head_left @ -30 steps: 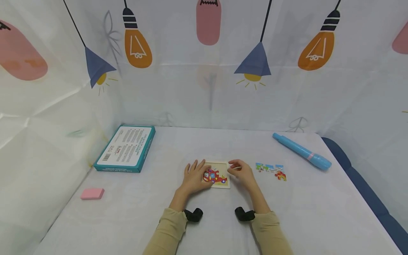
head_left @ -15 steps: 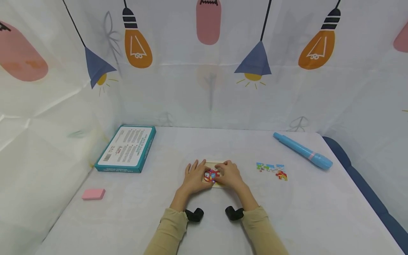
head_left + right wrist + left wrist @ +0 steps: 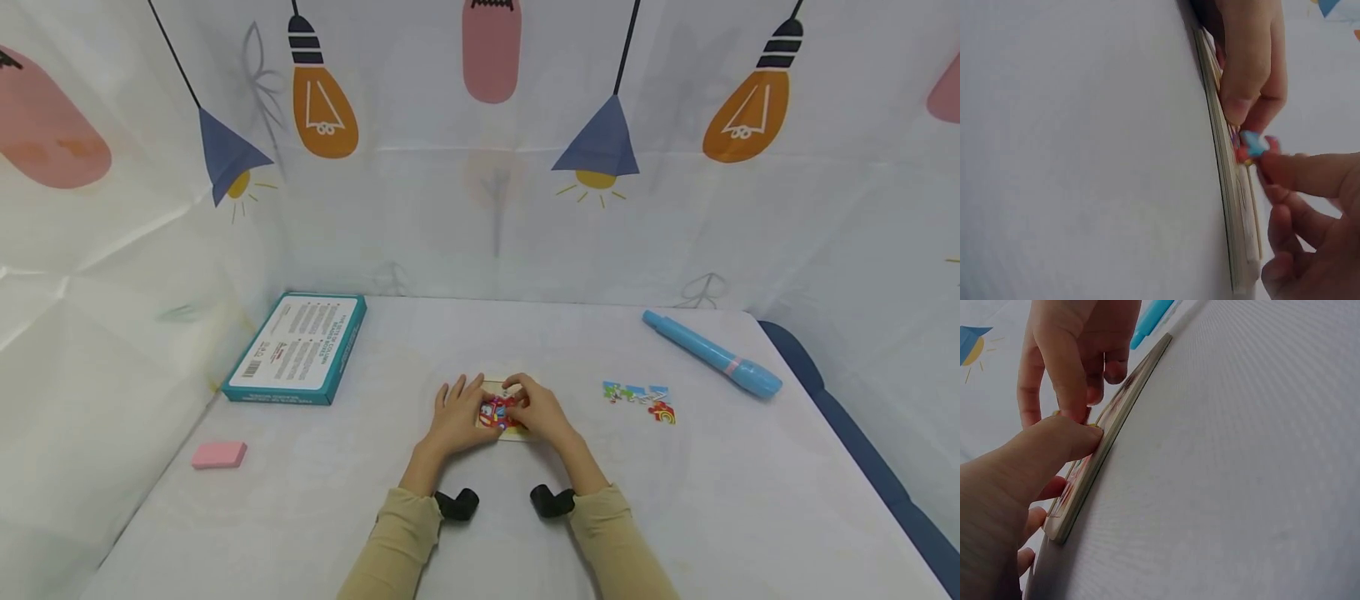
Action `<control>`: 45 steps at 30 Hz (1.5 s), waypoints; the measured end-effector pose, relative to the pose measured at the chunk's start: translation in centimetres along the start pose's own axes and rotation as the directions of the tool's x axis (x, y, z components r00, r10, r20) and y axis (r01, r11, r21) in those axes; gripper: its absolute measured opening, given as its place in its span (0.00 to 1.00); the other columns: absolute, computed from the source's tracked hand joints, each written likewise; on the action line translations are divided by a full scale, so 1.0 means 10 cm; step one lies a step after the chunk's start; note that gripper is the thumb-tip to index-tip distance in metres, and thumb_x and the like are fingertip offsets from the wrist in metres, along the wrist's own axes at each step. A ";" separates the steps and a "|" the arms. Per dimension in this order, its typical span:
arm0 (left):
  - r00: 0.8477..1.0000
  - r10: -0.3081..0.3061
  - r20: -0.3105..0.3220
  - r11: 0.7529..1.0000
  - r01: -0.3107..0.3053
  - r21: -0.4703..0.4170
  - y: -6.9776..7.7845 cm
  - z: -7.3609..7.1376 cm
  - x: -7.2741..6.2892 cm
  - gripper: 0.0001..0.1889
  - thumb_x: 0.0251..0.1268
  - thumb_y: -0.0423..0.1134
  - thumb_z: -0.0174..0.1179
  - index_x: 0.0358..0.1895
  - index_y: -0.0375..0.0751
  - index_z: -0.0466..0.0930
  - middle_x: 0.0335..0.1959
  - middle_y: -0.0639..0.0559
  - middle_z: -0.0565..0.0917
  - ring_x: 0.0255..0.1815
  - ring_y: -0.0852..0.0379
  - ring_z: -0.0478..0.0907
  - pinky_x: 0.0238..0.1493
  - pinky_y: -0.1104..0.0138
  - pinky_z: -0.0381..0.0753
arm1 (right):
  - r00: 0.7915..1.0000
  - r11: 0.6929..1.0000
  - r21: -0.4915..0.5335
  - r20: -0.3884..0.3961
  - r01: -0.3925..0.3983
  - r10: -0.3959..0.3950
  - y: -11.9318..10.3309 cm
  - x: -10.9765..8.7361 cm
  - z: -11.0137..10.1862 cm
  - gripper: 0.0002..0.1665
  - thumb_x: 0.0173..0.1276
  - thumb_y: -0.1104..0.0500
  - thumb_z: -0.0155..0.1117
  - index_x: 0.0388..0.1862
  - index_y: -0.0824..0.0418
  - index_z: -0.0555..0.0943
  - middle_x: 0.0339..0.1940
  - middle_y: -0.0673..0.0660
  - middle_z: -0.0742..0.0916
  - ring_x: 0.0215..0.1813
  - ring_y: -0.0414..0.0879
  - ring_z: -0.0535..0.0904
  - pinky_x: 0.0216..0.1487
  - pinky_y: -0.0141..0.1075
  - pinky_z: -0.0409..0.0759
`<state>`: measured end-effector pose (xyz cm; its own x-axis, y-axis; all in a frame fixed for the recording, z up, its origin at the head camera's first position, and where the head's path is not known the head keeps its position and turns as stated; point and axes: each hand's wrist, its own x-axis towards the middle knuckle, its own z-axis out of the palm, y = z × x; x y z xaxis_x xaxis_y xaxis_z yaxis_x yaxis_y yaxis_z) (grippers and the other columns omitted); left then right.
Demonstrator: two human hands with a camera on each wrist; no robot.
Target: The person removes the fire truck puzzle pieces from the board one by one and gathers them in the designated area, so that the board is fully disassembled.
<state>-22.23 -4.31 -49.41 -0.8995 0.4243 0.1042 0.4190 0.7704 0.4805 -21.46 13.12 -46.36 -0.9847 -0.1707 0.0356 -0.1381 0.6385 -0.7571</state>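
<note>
A small framed jigsaw puzzle (image 3: pixel 495 412) with a red cartoon vehicle lies flat on the table. My left hand (image 3: pixel 455 419) rests over its left side, fingers spread, thumb pressing on the puzzle near the front edge in the left wrist view. Between thumb and fingertips my right hand (image 3: pixel 542 412) pinches a red-and-blue puzzle piece (image 3: pixel 1254 145), at the puzzle's surface. Whether that piece sits fully flat cannot be seen. The right hand covers the puzzle's right part. Several loose puzzle pieces (image 3: pixel 634 393) lie to the right of the hands.
At the back left of the white table (image 3: pixel 315 517) lies a teal-edged box (image 3: pixel 296 342). A pink eraser-like block (image 3: pixel 219 455) is near the left edge. A light-blue tube-shaped object (image 3: pixel 711 353) lies at the back right. A printed curtain (image 3: pixel 420 217) hangs behind.
My right hand has moved left from beside the puzzle to over it, bringing the piece to its surface. In the last half second its fingers shifted slightly. The left hand stayed put.
</note>
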 end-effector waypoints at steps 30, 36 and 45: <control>1.000 -0.005 -0.013 1.000 0.005 -0.018 0.01 0.01 -0.02 0.28 0.45 0.53 0.65 0.51 0.47 0.75 0.70 0.47 0.62 0.71 0.41 0.51 0.67 0.45 0.41 | 0.940 0.950 0.134 -0.161 -0.282 0.301 0.76 -0.58 -1.09 0.25 0.65 0.63 0.58 0.61 0.62 0.69 0.46 0.67 0.79 0.48 0.55 0.75 0.33 0.33 0.74; 1.000 -0.009 -0.010 1.000 0.009 -0.019 0.02 0.00 -0.02 0.28 0.45 0.53 0.65 0.52 0.47 0.75 0.70 0.47 0.62 0.71 0.41 0.51 0.67 0.45 0.41 | 0.917 0.944 0.038 -0.229 -0.326 0.326 0.86 -0.68 -1.18 0.23 0.64 0.65 0.57 0.59 0.65 0.72 0.45 0.68 0.80 0.49 0.59 0.75 0.36 0.33 0.73; 1.000 -0.010 -0.003 1.000 0.010 -0.003 0.01 0.01 -0.02 0.28 0.45 0.54 0.65 0.52 0.48 0.75 0.70 0.48 0.61 0.71 0.41 0.50 0.67 0.45 0.41 | 0.900 0.930 -0.069 -0.288 -0.361 0.328 0.92 -0.70 -1.20 0.24 0.60 0.67 0.60 0.57 0.71 0.72 0.40 0.69 0.79 0.43 0.60 0.74 0.35 0.40 0.72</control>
<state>-22.02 -4.25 -49.41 -0.9042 0.4146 0.1021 0.4093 0.7734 0.4841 -17.15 29.15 -45.77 -0.9618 0.2722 -0.0286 0.2201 0.7071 -0.6720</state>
